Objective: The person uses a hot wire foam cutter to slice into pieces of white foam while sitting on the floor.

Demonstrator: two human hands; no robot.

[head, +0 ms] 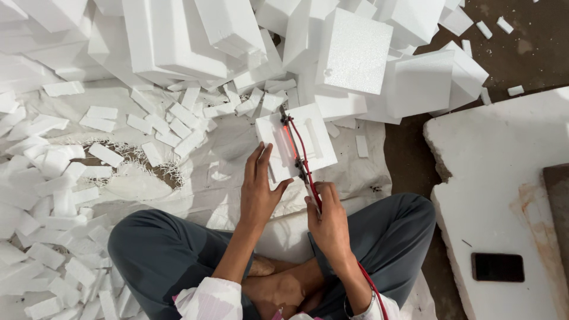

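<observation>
A square white foam block point(317, 131) with slots cut in its top lies on the white sheet in front of my crossed legs. My left hand point(259, 191) rests flat against the block's near left edge, fingers stretched forward. My right hand point(328, 220) grips a red wire-frame cutter point(294, 145) whose thin wire reaches across the block's top. A red cable point(372, 287) runs from the tool back along my right forearm.
Large white foam blocks point(354, 52) are heaped behind the work spot. Several small cut foam strips point(56, 178) litter the sheet at left. A big flat foam slab point(504, 178) lies at right with a dark phone point(498, 267) on it. Bare brown floor point(527, 41) shows at the upper right.
</observation>
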